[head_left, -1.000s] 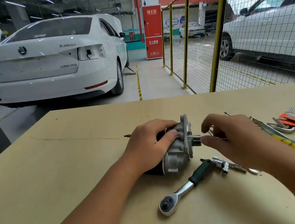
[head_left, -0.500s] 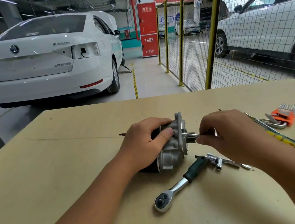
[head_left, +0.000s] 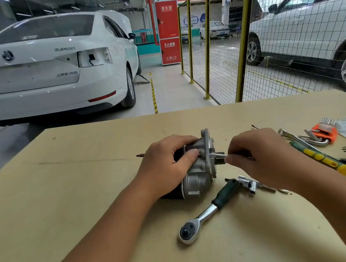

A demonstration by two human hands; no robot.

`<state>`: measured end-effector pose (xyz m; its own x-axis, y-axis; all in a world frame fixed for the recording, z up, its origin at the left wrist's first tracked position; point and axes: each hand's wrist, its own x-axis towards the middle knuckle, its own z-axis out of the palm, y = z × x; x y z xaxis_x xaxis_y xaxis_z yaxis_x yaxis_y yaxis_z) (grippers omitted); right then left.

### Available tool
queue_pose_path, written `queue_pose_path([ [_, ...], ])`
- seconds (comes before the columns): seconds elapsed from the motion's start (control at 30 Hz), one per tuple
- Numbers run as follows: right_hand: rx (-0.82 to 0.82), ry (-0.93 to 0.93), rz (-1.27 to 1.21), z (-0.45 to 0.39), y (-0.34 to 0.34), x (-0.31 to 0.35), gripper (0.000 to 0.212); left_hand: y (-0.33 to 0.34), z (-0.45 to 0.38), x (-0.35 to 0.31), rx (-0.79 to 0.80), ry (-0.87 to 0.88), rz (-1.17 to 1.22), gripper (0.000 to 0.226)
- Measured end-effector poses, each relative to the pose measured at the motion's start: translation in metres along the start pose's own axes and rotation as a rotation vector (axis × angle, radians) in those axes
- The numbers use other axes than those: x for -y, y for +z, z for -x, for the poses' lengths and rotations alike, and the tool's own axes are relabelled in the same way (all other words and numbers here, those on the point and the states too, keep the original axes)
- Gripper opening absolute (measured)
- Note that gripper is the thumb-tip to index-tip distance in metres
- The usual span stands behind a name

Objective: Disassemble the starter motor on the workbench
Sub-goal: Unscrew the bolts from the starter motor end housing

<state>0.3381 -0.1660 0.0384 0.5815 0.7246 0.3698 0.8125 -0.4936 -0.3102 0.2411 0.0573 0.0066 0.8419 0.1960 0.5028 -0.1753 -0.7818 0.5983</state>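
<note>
The starter motor (head_left: 200,172), a grey cast housing with a round flange and a black body behind it, lies on its side in the middle of the wooden workbench (head_left: 63,196). My left hand (head_left: 169,168) grips the motor from the left, thumb across the housing. My right hand (head_left: 262,156) pinches a thin metal tool (head_left: 220,154) whose tip meets the flange face on the motor's right side. What kind of tool it is cannot be made out.
A ratchet wrench (head_left: 207,214) with a green grip lies just in front of the motor, loose sockets (head_left: 249,184) beside it. Hex key sets (head_left: 324,131), spanners (head_left: 324,157) and other tools crowd the right side. Cars and a yellow mesh fence (head_left: 245,32) stand beyond the bench.
The view has shifted slightly. Both hands stay in place on the motor and the thin tool, with only small movements of the right fingers.
</note>
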Motion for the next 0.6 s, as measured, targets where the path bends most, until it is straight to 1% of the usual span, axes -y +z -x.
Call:
queue_pose_path([
  [0.17,-0.084,0.038,0.069,0.0010,-0.0022,0.0018,0.013,0.0008,-0.0001,0.0004,-0.008,-0.005,0.024,0.037],
  [0.23,-0.100,0.049,0.039,0.0013,-0.0029,0.0008,0.013,0.0012,-0.0004,0.0004,-0.012,-0.005,0.022,0.037],
  [0.33,-0.083,0.028,-0.044,0.0026,-0.0032,0.0017,0.018,0.0017,-0.0010,0.0002,-0.011,-0.004,0.015,0.038],
  [0.43,-0.038,0.005,-0.030,0.0004,-0.0031,-0.0004,0.026,0.0013,-0.0008,0.0002,-0.009,0.000,0.011,0.038],
  [0.53,0.013,0.018,0.017,-0.0025,-0.0021,-0.0044,0.021,0.0011,-0.0005,0.0002,-0.009,0.004,0.004,0.038],
  [0.6,0.005,0.017,0.021,-0.0026,-0.0008,-0.0045,0.018,0.0013,-0.0004,0.0005,-0.006,0.000,0.002,0.038],
])
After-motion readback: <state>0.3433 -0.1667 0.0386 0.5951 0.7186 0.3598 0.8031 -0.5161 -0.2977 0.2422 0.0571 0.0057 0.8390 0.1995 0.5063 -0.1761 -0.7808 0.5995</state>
